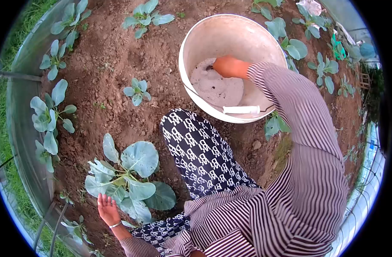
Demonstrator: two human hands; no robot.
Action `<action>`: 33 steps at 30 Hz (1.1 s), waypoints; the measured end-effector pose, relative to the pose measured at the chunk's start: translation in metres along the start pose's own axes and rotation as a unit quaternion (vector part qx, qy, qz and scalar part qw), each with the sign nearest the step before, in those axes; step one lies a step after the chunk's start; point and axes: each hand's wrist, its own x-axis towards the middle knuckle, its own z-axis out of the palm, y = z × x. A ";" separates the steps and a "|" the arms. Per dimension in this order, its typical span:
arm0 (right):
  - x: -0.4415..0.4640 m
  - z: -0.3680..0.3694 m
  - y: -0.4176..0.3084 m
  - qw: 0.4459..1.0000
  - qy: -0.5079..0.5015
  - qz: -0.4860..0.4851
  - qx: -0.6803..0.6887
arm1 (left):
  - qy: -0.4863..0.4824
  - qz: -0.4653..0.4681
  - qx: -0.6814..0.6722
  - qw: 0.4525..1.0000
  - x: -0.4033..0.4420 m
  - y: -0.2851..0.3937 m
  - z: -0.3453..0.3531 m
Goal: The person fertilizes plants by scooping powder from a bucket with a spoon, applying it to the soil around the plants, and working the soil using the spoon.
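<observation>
My right hand [228,67] reaches down inside a large white bucket [256,36], at the surface of a pale grey powder [219,91]. Its fingers point down into the powder and are mostly hidden, so their grip does not show. A dark hollow lies by the fingertips. The bucket's white handle grip [241,109] hangs across the near rim. At lower left, my left hand [108,210] is open, palm up and fingers stretched, with nothing in it. It is beside the outer leaves of a big broad-leaved plant [138,188], which looks like a cabbage-type seedling.
Brown soil [106,85] surrounds me. A small seedling [137,91] grows left of the bucket, with more plants along the left edge [50,113] and right side [326,68]. Green netting [27,115] borders the left. My patterned knee [196,141] lies close below the bucket.
</observation>
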 end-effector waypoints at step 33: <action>0.008 0.051 0.056 0.954 -0.036 0.102 0.281 | 0.004 0.013 0.037 0.999 -0.017 0.000 0.008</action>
